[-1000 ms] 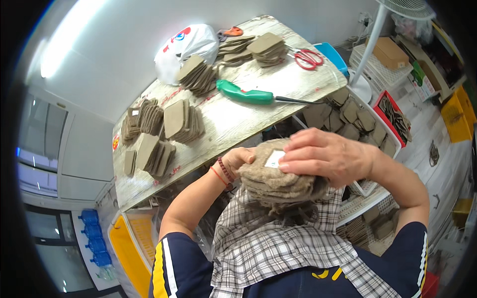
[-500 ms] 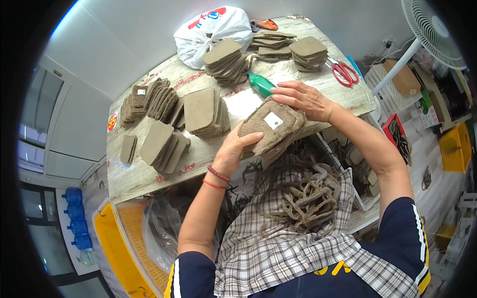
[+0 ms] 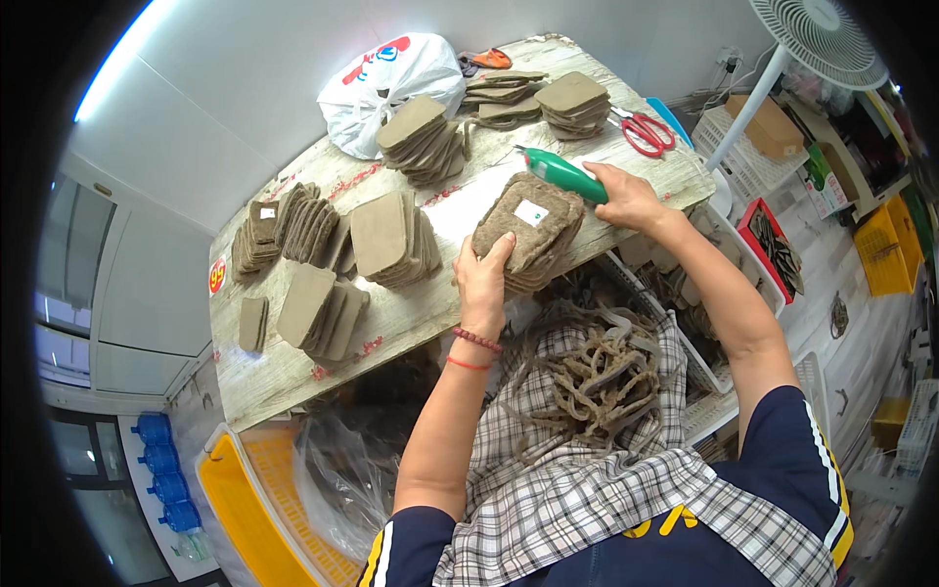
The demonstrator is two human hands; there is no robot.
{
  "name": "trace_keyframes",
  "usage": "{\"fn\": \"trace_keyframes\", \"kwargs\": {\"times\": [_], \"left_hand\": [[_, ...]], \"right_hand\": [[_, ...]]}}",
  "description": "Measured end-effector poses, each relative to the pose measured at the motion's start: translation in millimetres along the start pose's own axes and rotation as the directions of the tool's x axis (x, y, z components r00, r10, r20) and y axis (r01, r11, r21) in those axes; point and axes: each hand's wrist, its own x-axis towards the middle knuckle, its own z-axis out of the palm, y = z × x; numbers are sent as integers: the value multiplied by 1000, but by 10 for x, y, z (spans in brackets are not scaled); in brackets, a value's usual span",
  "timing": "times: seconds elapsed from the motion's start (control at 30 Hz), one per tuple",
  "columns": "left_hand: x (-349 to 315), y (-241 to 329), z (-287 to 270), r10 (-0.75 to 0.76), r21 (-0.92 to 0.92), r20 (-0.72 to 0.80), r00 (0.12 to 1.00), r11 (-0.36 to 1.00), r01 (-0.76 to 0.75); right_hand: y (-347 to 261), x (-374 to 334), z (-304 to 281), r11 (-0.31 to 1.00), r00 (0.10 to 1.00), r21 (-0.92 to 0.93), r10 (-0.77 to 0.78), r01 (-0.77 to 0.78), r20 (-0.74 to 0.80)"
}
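Observation:
My left hand point(image 3: 482, 279) is closed on the near left corner of a stack of brown fuzzy rounded pads point(image 3: 528, 230), thumb on top. A white label point(image 3: 531, 213) lies on the uppermost pad. My right hand point(image 3: 626, 199) grips the rear end of a green handheld tool point(image 3: 565, 177) with a small pointed metal tip aimed left; its exact kind is unclear. The tool is just beyond the stack, over the table. Left of my left hand stands a tilted stack of smooth olive-brown pads point(image 3: 383, 240). A heap of fuzzy cut strips point(image 3: 606, 377) rests on my checked apron.
Several more pad stacks point(image 3: 318, 313) stand on the worn table point(image 3: 411, 328). Red-handled scissors point(image 3: 646, 134) and a white plastic bag point(image 3: 391, 88) are farther back. A white fan point(image 3: 822, 39) stands at the right, a yellow crate point(image 3: 259, 509) at the lower left.
My right hand has left the pad stack and taken hold of the green tool, now turned and lifted. My left hand still holds the stack, which has swung more upright.

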Motion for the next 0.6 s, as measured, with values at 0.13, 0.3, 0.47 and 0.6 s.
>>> {"fn": "trace_keyframes", "kwargs": {"times": [0.13, 0.3, 0.47, 0.6], "left_hand": [[-182, 116, 169, 187, 573, -188, 964, 818, -47], [-281, 204, 301, 666, 869, -47, 744, 394, -299], [-216, 320, 237, 726, 745, 355, 589, 162, -648], [-294, 398, 274, 620, 746, 482, 619, 79, -661]], "right_hand": [[-122, -443, -280, 956, 954, 78, 270, -281, 127], [-99, -1023, -258, 784, 869, 382, 474, -489, 139], [-81, -1309, -159, 611, 822, 604, 552, -512, 138], [-177, -1386, -175, 559, 794, 587, 543, -585, 274]]}}
